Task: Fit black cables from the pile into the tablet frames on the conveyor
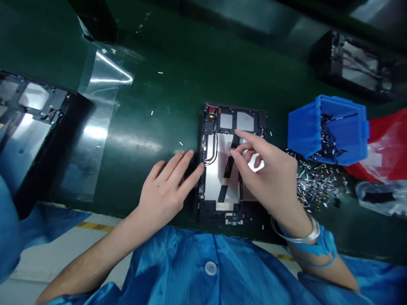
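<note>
At the left edge of the frame we record one dark block [41,99] topped with exposed components, and beside it one clear plastic sheet [103,106]. At centre left, the left hand [163,190] lies palm down, wrist low, fingers spread and holding nothing; its forefinger touches the left edge of one opened device [211,186], which lies flat at the centre of the frame. We count one black strip [228,167] running aslant over its silvery interior, and two pale patches near its top. The right hand [270,169] reaches in from the lower right, wrist bent, thumb and forefinger tips visibly apart over the strip's upper end; whether it grips the strip, we cannot tell. Right of it stand one blue bin [302,127] holding dark cables [329,140] and one heap of small parts [318,186], too many to count. Farther right we note one second block [362,63], upper right, one red bag [388,131] and one clear bag [386,199].
</note>
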### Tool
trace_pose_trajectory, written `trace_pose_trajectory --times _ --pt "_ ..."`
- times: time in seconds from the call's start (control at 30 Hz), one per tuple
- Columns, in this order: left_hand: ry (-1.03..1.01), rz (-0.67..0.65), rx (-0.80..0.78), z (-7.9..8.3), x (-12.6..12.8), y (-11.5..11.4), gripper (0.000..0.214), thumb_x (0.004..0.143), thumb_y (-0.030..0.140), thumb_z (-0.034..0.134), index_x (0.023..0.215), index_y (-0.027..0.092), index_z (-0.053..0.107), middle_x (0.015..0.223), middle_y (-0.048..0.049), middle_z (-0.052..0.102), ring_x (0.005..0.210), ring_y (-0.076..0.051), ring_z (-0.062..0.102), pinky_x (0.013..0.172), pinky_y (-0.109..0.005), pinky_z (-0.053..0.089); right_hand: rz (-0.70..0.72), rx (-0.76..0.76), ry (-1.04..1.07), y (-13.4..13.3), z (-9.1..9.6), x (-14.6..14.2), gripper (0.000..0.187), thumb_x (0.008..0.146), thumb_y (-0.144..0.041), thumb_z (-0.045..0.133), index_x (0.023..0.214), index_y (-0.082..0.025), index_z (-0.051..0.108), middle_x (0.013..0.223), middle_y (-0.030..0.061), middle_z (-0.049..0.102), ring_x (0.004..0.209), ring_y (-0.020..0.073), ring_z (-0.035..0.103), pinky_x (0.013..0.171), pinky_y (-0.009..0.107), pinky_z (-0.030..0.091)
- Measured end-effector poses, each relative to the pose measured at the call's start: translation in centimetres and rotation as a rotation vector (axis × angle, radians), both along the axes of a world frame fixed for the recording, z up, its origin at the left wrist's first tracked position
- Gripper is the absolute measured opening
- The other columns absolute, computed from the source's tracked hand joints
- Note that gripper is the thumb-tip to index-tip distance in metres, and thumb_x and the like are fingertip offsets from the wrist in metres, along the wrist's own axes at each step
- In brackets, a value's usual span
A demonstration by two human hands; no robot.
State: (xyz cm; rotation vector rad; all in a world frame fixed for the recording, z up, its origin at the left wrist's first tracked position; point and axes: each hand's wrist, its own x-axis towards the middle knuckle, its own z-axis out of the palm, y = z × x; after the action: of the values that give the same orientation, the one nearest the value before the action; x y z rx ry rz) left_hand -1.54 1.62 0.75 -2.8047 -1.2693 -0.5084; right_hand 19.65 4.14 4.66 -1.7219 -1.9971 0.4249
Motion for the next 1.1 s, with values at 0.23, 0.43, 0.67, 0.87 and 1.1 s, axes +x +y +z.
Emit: trace_pose_trajectory --times 0.23,0.43,0.67,0.87,1.1 --pt "-0.023 -0.038 -0.082 0.1 0.8 0.1 0.047 0.089 0.014 0.044 0.136 0.018 0.05 0.144 -0.0193 0.046 0.127 -0.032 0.051 0.089 -0.04 0.042 0.311 0.162 -0.182 -1.7 -0.3 0.4 0.022 0.091 -0.015 0.051 0.106 -0.017 0.067 0.087 0.0063 0.07 0.079 0.0167 0.063 0.066 0.028 0.05" --pt "-0.017 -0.017 -0.115 -0.4 0.6 0.1 0.048 0.091 0.018 0.044 0.138 0.02 0.049 0.145 -0.0199 0.044 0.128 -0.034 0.049 0.09 -0.042 0.042 0.377 0.263 -0.336 -1.5 -1.3 0.4 0.024 0.092 -0.015 0.049 0.107 -0.018 0.068 0.079 0.0052 0.067 0.071 0.0146 0.055 0.059 0.026 0.044" --pt "0.007 -0.009 -0.099 -0.4 0.6 0.2 0.047 0.09 0.014 0.045 0.135 0.022 0.052 0.143 -0.0181 0.048 0.127 -0.031 0.052 0.089 -0.041 0.044 0.396 0.314 -0.515 -0.7 -2.1 0.6 0.029 0.092 -0.014 0.047 0.114 -0.014 0.066 0.072 0.0052 0.061 0.07 0.0163 0.05 0.055 0.028 0.039" --pt "-0.011 -0.02 -0.103 -0.6 0.6 0.4 0.047 0.089 0.011 0.044 0.134 0.021 0.052 0.145 -0.0178 0.046 0.128 -0.031 0.05 0.089 -0.041 0.045 0.293 0.17 -0.506 1.3 -2.4 0.2 0.036 0.093 -0.013 0.043 0.121 -0.018 0.064 0.073 0.0061 0.061 0.071 0.0175 0.051 0.053 0.03 0.034" --pt "-0.245 0.057 -0.22 0.0 0.0 -0.9 0.061 0.09 0.012 0.046 0.148 0.023 0.03 0.144 -0.0166 0.045 0.13 -0.03 0.048 0.095 -0.043 0.043 0.073 0.264 -0.433 -3.1 0.0 3.5 0.04 0.093 -0.018 0.048 0.132 -0.017 0.055 0.075 0.004 0.064 0.07 0.0169 0.057 0.058 0.029 0.039"
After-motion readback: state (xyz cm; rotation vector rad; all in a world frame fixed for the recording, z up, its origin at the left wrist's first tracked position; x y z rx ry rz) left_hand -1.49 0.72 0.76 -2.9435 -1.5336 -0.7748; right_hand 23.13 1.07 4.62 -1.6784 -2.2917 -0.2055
